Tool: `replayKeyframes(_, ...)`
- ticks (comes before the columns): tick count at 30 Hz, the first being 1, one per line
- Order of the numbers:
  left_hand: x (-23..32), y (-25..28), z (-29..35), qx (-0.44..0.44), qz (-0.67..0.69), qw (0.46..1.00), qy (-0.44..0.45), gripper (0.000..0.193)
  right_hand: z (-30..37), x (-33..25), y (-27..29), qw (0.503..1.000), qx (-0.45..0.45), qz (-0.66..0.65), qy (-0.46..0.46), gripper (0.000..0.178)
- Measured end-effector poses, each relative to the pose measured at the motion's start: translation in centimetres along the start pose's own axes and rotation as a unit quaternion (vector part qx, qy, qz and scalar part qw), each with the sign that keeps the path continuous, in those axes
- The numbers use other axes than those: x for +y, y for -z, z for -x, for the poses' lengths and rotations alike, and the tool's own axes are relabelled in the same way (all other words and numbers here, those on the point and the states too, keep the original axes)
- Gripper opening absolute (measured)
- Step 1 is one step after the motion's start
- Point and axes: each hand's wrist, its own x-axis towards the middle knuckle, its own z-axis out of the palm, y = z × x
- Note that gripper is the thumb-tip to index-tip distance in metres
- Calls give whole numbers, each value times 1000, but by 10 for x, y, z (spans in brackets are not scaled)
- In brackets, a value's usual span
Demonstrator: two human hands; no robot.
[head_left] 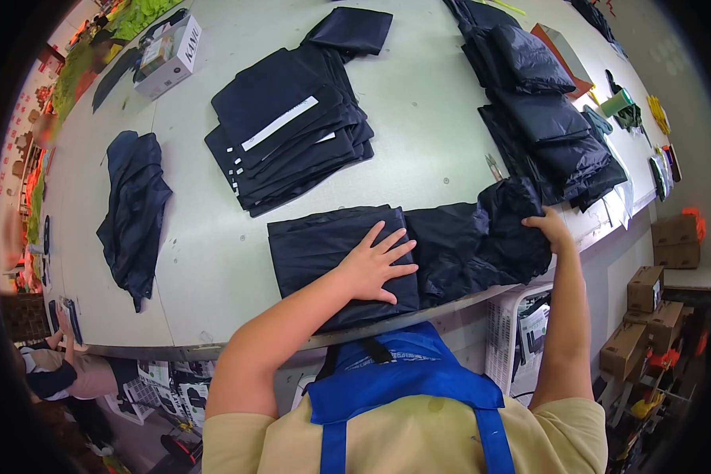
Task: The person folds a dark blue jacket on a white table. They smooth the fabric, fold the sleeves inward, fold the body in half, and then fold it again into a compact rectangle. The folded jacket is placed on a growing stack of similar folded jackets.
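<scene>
A folded dark navy garment point(316, 245) lies along the near edge of the table, its left part flat and squared. My left hand point(378, 265) rests on that part, palm down with fingers spread. Toward the right, the garment runs on into a looser, crumpled section point(454, 237). My right hand point(553, 229) is at its far right end, thumb and fingers closed on the bunched fabric. Just beyond that end lies a small pair of thread snips point(494, 167).
A stack of folded dark garments point(292, 126) lies mid-table. More dark bundles point(545, 118) pile at the right, near a green thread cone point(616, 103). A loose dark piece point(134, 213) and a white box point(168, 55) are at left. Below the edge stands a white basket point(502, 340).
</scene>
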Motion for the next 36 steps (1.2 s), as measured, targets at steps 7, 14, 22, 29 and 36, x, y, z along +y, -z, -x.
replayKeyframes(7, 0, -5, -72, 38, 1, 991, 125, 71, 70, -189, -20, 946, 12, 158, 283, 42)
replayKeyframes(14, -47, -3, -151, 73, 133, 960, 235, 65, 182, -142, -169, 801, -33, 356, 481, 55)
replayKeyframes(22, -53, 18, -6, 246, 254, 935, 21, 46, 177, -46, -221, 785, 29, 357, 506, 64)
replayKeyframes(29, -33, 50, 54, 309, 400, 792, 342, 37, 179, -10, -269, 736, 25, 417, 533, 41)
replayKeyframes(36, 10, 38, 43, 164, 95, 938, 291, 50, 166, -73, -209, 848, 143, 57, 507, 36)
